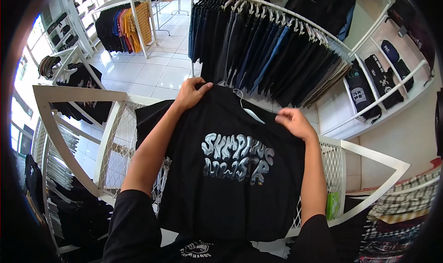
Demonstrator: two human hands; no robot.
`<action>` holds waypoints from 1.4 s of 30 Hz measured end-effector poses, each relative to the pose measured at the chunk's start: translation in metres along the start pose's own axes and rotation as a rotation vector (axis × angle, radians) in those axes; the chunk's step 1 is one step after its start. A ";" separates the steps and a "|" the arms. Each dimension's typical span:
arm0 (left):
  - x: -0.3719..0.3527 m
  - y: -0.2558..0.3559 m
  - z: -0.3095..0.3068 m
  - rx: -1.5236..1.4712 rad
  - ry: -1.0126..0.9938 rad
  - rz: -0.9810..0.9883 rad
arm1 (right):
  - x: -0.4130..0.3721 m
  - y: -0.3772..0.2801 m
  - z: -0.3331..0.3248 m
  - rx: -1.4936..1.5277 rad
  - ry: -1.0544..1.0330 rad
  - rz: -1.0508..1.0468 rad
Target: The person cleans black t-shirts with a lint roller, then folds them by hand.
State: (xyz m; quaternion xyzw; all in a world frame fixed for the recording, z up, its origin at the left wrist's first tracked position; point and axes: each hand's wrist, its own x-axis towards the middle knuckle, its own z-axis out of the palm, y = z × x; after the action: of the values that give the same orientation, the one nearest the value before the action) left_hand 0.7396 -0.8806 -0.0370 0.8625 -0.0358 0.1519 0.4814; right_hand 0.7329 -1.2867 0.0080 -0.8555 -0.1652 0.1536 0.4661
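Note:
A black T-shirt (pixel 230 207) with silvery lettering on its chest lies spread over a white metal mesh rack. A white hanger (pixel 253 115) shows through its neck opening, with the hook standing out above the collar. At the left shoulder of the shirt, my left hand (pixel 193 93) pinches the black fabric between thumb and fingers. On the opposite side, my right hand (pixel 295 123) is at the right shoulder near the collar, its thumb and fingertips close together; whether fabric is between them is hard to tell.
The white rack frame (pixel 376 158) juts out on both sides. Behind it, dark trousers hang from a curved rail (pixel 281 9). Folded clothes sit on a wall shelf (pixel 339 117) at the right. Shirts hang at the far left, and plaid garments (pixel 401 203) are at the lower right.

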 end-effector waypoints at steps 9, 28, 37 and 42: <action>-0.002 0.006 -0.002 0.044 0.001 0.053 | 0.079 -0.047 0.067 -0.276 0.401 -0.219; -0.004 0.014 -0.005 -0.052 0.020 0.071 | 0.089 -0.057 0.087 -0.283 0.112 -0.012; -0.003 0.007 -0.002 0.006 0.076 0.056 | 0.059 -0.052 0.082 -0.039 -0.176 -0.091; -0.002 0.008 -0.002 0.103 0.033 0.058 | 0.033 -0.077 0.106 -0.330 -0.085 -0.070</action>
State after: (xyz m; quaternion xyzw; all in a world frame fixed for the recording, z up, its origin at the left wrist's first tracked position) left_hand 0.7358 -0.8836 -0.0298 0.8821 -0.0450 0.1814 0.4324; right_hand 0.7077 -1.1543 0.0151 -0.9068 -0.2375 0.1440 0.3172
